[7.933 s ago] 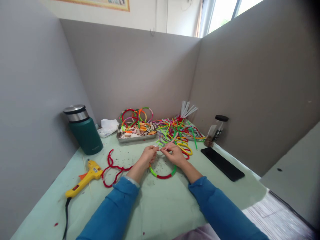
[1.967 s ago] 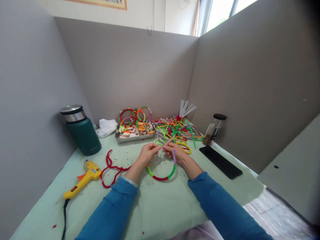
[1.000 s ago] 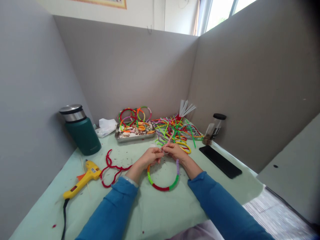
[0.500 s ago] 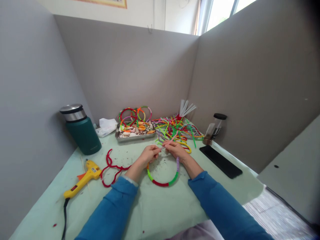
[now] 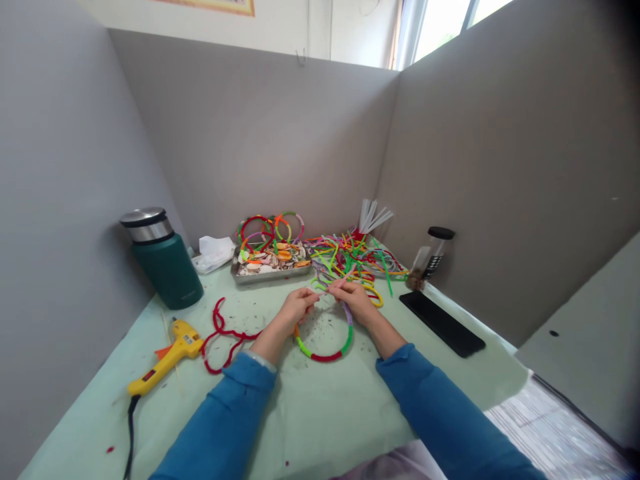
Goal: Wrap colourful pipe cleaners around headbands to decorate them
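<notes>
A ring wrapped in bands of coloured pipe cleaner (image 5: 326, 358) hangs below my two hands, its red, green, lilac and orange bands showing. My left hand (image 5: 299, 309) is closed at the ring's upper left, with fingertips pinched. Close by on the right, my right hand (image 5: 351, 301) pinches a pale pink pipe cleaner (image 5: 348, 273), whose free end sticks up past the fingers. A thin stretch of pink spans the small gap between the hands. The ring's top is hidden by my fingers.
Left are a yellow glue gun (image 5: 165, 360), a red pipe-cleaner shape (image 5: 225, 333) and a green flask (image 5: 167, 270). Behind my hands sit a metal tray (image 5: 273, 275) of shells with finished rings and a pipe-cleaner pile (image 5: 345, 250). A black phone-like slab (image 5: 443, 325) lies right.
The lower part of the ring has swung up and to the left. Both hands stay close together, shifting only slightly, with the pink pipe cleaner still between them.
</notes>
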{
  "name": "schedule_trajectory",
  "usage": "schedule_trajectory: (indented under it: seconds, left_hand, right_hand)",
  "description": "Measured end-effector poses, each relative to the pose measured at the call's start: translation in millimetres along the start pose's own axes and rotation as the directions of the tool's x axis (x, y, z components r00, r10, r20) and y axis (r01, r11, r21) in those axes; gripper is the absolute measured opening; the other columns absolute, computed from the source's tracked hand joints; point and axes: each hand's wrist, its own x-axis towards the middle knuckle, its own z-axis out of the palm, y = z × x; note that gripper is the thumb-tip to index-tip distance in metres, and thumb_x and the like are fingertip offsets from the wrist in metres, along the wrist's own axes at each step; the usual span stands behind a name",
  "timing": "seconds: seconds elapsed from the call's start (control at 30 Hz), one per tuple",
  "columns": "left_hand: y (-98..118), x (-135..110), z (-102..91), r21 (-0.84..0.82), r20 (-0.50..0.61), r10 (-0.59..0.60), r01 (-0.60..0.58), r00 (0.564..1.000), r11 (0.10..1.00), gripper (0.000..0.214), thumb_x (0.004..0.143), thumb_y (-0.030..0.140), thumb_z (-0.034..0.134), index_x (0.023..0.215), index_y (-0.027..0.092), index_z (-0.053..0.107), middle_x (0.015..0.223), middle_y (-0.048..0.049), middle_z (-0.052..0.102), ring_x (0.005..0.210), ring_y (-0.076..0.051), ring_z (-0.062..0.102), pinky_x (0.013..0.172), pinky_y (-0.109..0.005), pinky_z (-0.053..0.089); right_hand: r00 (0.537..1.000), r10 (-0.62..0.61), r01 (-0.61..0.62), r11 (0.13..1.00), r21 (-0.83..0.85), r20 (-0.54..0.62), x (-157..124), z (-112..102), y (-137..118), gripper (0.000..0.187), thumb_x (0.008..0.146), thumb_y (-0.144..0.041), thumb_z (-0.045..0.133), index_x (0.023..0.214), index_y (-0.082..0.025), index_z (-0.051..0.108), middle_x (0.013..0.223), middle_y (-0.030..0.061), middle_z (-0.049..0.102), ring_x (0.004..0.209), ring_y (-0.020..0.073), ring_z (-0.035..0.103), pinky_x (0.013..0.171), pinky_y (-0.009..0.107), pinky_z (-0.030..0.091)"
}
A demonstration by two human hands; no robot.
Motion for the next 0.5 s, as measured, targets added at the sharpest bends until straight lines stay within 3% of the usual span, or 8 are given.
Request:
schedule_trajectory:
  seconds: [0.23,0.5]
  left_hand:
    - [-2.6,2.4,-0.7,-0.036,-0.01,0.029,-0.029,1.0,0.999,0.025,0.072,0.039,0.06,0.074,0.016,0.05,0.049,0.0077,0.037,0.032,-0.002,0.024,0.032,-0.018,0.014]
    - [2.9,-1.9,4.1,-0.024,-0.041,0.035,-0.036,0.999,0.999,0.031,0.069,0.044,0.063,0.068,0.016,0.049,0.045,0.0095,0.029,0.033,-0.002,0.021,0.034,-0.018,0.013]
  right_hand:
    - [0.98,0.045,-0.043,0.999,-0.016,0.192,-2.9,0.2,0.2,0.023,0.07,-0.038,0.066,0.067,-0.015,0.067,0.077,0.0034,0.06,0.071,0.0141,0.05,0.066,0.027,0.036]
    - [0.965,0.079,-0.074,0.997,-0.031,0.249,-4.4,-0.4,-2.2,0.025,0.07,-0.039,0.066,0.074,-0.015,0.07,0.084,0.0055,0.061,0.071,0.0144,0.05,0.061,0.025,0.036]
